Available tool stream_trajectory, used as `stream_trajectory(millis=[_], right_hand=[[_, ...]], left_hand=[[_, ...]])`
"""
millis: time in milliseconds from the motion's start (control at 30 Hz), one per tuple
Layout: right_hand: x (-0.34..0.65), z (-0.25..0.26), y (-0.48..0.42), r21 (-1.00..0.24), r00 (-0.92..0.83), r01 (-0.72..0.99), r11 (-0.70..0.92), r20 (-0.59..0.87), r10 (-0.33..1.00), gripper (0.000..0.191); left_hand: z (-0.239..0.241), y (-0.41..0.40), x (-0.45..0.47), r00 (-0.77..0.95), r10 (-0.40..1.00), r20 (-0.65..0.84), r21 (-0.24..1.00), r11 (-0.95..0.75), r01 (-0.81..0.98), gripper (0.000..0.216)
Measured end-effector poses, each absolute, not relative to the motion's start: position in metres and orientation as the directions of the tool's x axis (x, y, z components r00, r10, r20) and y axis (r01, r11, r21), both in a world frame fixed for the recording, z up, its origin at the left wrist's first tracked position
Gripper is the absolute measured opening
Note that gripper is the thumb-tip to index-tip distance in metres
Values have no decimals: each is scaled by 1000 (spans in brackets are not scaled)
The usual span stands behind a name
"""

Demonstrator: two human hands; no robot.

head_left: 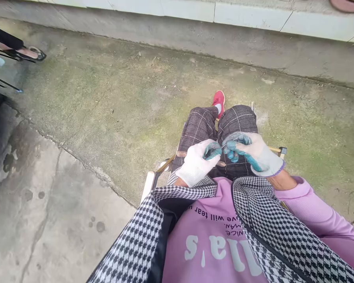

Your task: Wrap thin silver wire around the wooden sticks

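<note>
Both hands wear white knit gloves with teal coating on the palms and fingers. My left hand [198, 160] is closed above the lap, its thumb and fingertips pinched together. Close beside it, my right hand [252, 152] is also closed, with bent fingers. A thin, pale strand [223, 146] spans the small gap between the fingertips; whether it is wire or thread I cannot tell. Under the left hand a brown wooden stick [181, 154] lies across the thighs, its middle hidden by the glove. Dark checked trousers [237, 118] are directly beneath the hands.
I sit on a chair with a metal frame [162, 169]. A red shoe [219, 101] rests on the mossy concrete ground [120, 98]. Ahead runs a low step with a tiled edge [188, 10]. Another person's foot [32, 53] is at the upper left, near thin dark rods.
</note>
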State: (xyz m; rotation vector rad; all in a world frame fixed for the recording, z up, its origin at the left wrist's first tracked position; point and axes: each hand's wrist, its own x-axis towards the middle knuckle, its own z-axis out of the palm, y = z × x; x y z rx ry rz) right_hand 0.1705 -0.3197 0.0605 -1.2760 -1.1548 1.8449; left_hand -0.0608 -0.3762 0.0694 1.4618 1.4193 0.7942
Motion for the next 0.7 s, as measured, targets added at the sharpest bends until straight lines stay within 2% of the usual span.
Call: stream_trajectory(millis=[233,467,533,600,633,700], right_hand=[[170,63,-323,-931,-332,106,-349,-364,870,45],[172,64,-319,-924,-366,131,-359,-382,849,49],[182,72,-319,-926,-485,227,-300,-375,790,42],[193,84,-322,-926,-576,326,-192,-355,737,29],[198,91,-324,-935,-548,316,-162,-320,773,25],[205,101,-326,-944,-315,326,-54,-162,935,15]], left_hand=[[61,-372,-61,110,973,-205,927,156,342,14],[57,-376,-60,82,966,-244,953,223,207,14],[59,-378,-63,79,976,-201,947,174,270,13],[62,-378,-67,84,990,-115,901,68,429,14],[64,-379,-70,99,993,-69,851,7,525,17],[66,-379,-74,170,985,14,709,-130,693,22]])
